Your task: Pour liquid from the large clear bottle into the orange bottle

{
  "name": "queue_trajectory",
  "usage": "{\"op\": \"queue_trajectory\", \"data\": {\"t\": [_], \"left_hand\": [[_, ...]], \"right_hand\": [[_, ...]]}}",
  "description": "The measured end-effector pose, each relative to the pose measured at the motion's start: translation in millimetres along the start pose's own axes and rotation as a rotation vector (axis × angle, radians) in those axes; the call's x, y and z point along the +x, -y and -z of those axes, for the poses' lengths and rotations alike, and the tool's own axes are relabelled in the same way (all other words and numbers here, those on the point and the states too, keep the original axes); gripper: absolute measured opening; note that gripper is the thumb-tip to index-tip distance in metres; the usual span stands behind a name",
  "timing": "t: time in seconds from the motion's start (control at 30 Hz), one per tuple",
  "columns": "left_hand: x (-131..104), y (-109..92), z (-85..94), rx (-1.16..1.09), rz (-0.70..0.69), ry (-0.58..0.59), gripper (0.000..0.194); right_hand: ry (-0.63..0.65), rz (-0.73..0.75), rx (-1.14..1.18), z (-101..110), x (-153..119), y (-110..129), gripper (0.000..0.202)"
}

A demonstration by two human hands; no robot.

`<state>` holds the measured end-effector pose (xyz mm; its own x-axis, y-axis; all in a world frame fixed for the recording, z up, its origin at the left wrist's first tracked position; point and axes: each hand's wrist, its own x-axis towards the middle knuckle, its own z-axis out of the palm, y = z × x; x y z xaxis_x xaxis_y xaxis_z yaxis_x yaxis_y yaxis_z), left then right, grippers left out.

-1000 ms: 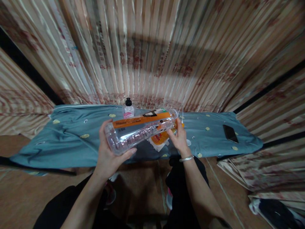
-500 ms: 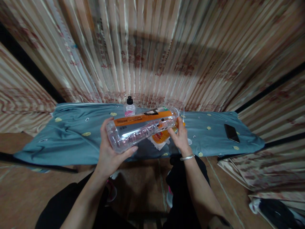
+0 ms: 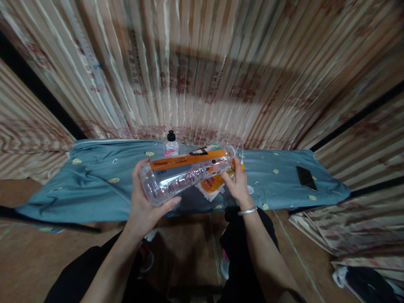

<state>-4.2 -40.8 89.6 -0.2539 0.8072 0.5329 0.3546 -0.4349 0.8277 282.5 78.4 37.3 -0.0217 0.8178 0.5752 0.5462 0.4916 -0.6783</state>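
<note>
A large clear plastic bottle (image 3: 186,168) with an orange and grey label is held tilted, almost lying, above the cloth-covered surface. My left hand (image 3: 147,202) wraps around its base, thumb along the underside. At the neck end, the fingers of my right hand (image 3: 236,181) grip the bottle; the open mouth points up and to the right. Partly hidden below it lies an orange bottle (image 3: 212,184) on a white tissue (image 3: 210,196). Behind the clear bottle stands a small clear bottle (image 3: 171,145) with a black cap and pink print.
Blue patterned cloth (image 3: 94,185) covers the long narrow surface. A dark phone (image 3: 306,178) rests toward its right end. A small pale round thing (image 3: 250,190) lies near my right hand. Striped curtains (image 3: 202,84) hang behind, with dark poles (image 3: 41,84) at the sides.
The view has shifted slightly. Both hands keep their hold on the clear bottle, which sits a touch lower in the picture at nearly the same tilt.
</note>
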Motion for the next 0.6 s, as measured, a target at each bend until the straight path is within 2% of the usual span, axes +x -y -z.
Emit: {"op": "queue_trajectory", "data": {"t": [0.2, 0.37, 0.5, 0.6], "left_hand": [[-0.4, 2.2, 0.1, 0.031, 0.021, -0.004, 0.105], [-0.4, 5.5, -0.8, 0.048, -0.041, -0.033, 0.101], [0.1, 6.5, -1.2, -0.005, -0.017, 0.004, 0.102], [0.2, 6.8, -0.9, 0.014, -0.036, -0.020, 0.102]], "right_hand": [[-0.001, 0.005, -0.014, 0.7, 0.1, 0.6, 0.068], [-0.007, 0.004, -0.026, 0.7, -0.1, -0.9, 0.068], [-0.014, -0.002, -0.022, -1.4, -0.4, -1.5, 0.069], [-0.026, -0.008, -0.028, -3.1, -0.3, -0.4, 0.071]]}}
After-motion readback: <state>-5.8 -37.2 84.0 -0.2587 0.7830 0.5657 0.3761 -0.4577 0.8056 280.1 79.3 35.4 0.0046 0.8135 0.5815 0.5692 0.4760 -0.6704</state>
